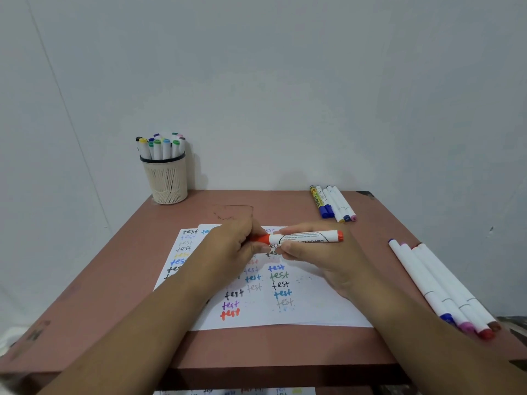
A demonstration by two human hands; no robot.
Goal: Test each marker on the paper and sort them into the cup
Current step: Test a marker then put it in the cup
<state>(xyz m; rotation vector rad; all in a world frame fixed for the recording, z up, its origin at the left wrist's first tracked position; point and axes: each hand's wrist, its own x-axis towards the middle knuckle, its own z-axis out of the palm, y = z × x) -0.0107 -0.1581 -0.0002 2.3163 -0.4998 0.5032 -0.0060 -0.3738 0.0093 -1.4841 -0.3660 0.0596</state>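
Orange marker (302, 238): I hold it level above the paper (313, 303), right hand (322, 258) gripping the barrel, left hand (231, 246) pinching the cap end, likely to cap or uncap it. Cup (166, 178): well beyond the paper, to its left on the counter (114, 280), already holding sorted markers.

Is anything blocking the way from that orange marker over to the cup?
Nothing visible does. The orange marker, held by both hands above the paper, has bare table between it and the cup at the far left corner, though the cup already looks crowded with markers.
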